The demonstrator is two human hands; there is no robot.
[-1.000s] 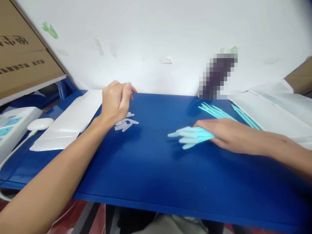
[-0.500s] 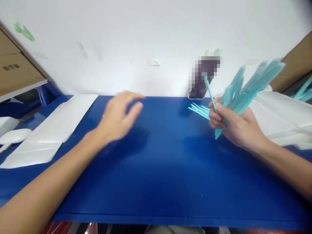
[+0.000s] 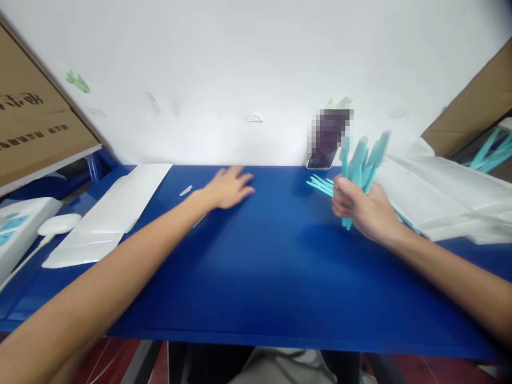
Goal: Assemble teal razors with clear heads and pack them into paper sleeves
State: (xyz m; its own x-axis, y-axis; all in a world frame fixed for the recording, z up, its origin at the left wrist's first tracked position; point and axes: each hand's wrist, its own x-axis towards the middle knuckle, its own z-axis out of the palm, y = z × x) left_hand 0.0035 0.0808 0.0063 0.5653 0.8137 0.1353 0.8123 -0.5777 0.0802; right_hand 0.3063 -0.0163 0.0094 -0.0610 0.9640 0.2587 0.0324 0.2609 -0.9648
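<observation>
A bundle of turquoise plastic sticks with broad, flat upper ends (image 3: 360,160) stands upright in my right hand (image 3: 362,205), whose fingers are wrapped round the lower part. My left hand (image 3: 231,188) lies palm down with fingers spread near the back of the blue table (image 3: 256,277). Beside its wrist is a small pale, flat piece (image 3: 186,190); another thin pale edge shows just below the forearm. More turquoise sticks (image 3: 320,184) lie on the table left of my right hand, in front of a leaning dark phone-like object (image 3: 328,140).
White sheets or bags lie at the left (image 3: 116,208) and right (image 3: 452,186). Farther left are a white power strip (image 3: 24,224) and a white round-headed item with a cable (image 3: 60,224). Cardboard boxes flank both sides, and a white wall (image 3: 240,64) rises behind.
My left hand has moved right and back, flattening onto the table. My right hand has shifted slightly left with the bundle, now more upright. The single stick held apart no longer stands out separately.
</observation>
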